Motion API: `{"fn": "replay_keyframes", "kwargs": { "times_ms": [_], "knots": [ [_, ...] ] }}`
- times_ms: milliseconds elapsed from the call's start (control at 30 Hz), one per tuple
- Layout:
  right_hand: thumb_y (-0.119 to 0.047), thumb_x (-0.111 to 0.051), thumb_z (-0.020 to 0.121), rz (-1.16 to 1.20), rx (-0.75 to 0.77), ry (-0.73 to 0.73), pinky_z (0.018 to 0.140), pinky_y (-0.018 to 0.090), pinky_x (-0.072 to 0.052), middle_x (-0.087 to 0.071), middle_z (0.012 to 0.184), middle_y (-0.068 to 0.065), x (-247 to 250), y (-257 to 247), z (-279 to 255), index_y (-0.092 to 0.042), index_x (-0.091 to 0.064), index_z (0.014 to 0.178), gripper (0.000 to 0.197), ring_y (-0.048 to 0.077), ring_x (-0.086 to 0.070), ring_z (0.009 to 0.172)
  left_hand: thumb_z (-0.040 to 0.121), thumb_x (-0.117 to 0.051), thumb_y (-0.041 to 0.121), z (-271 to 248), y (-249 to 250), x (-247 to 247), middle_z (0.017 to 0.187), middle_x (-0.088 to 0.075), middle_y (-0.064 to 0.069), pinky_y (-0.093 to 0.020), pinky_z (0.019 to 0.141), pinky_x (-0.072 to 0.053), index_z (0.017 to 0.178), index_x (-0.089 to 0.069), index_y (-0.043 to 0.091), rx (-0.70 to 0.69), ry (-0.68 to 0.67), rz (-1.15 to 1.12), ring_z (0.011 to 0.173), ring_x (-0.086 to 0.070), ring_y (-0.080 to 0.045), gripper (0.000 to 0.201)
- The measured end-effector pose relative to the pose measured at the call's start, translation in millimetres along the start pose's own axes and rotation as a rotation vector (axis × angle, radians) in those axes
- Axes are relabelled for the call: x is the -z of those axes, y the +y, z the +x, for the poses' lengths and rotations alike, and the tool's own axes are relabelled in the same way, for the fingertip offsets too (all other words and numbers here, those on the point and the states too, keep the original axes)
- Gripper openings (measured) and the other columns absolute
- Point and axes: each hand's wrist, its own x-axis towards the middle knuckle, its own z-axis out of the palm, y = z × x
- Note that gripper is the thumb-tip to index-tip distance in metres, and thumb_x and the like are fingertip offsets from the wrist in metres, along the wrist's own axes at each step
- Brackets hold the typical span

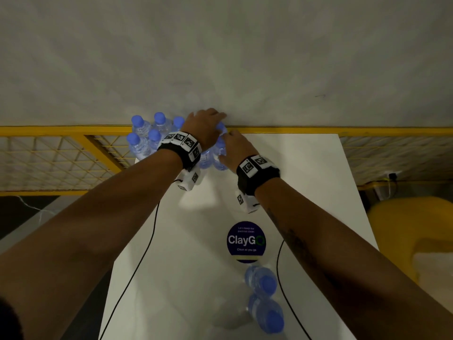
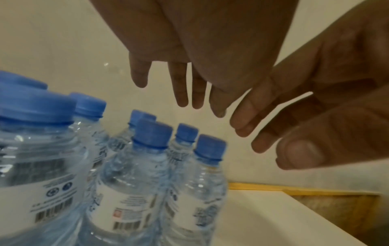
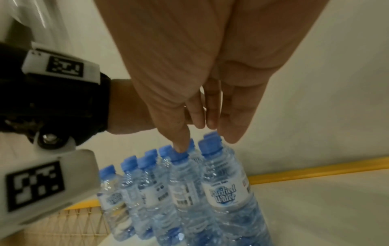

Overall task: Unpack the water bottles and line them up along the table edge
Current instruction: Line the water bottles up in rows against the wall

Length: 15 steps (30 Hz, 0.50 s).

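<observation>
A tight cluster of clear water bottles [image 1: 147,138] with blue caps stands at the table's far left corner; it also shows in both wrist views [image 2: 151,166] [image 3: 189,191]. My left hand [image 1: 208,123] reaches over the cluster's right side, its fingers [image 2: 183,93] straight and spread above the caps, holding nothing. My right hand [image 1: 232,148] is just to its right with straight fingers, and the index fingertip [image 3: 180,148] touches one blue cap. Two more bottles [image 1: 261,278] [image 1: 268,315] stand apart near the table's front.
The white table [image 1: 306,192] carries a round blue ClayGo sticker [image 1: 245,241] and two thin black cables [image 1: 147,241]. A yellow mesh fence [image 1: 61,163] runs behind and left of the table. A yellow seat [image 1: 411,229] is at the right.
</observation>
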Motion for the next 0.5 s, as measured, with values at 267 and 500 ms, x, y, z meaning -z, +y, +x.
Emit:
{"fn": "replay_keyframes", "kwargs": {
  "times_ms": [267,500],
  "knots": [
    [-0.032,-0.071,0.086,-0.006,0.07,-0.092,0.096,0.035,-0.045,-0.054,0.135,0.01,28,-4,-139,-0.011,-0.055,0.131,0.052,0.028,-0.057,0.119,0.085,-0.054,0.013,-107,69,-1,0.112,-0.071,-0.005,-0.05,0.087,-0.058,0.11,-0.074,0.018,-0.307,0.008,-0.198,0.102,-0.07,-0.031,0.033],
    [-0.03,-0.065,0.087,-0.039,0.068,-0.371,0.08,0.038,-0.054,-0.067,0.105,0.008,26,13,-279,-0.015,-0.068,0.11,0.028,0.029,-0.065,0.095,0.095,-0.064,0.033,-216,147,-15,0.123,-0.068,0.001,-0.039,0.098,-0.052,0.123,-0.071,0.03,-0.298,-0.377,-0.231,0.111,-0.065,-0.022,0.029]
  ]
}}
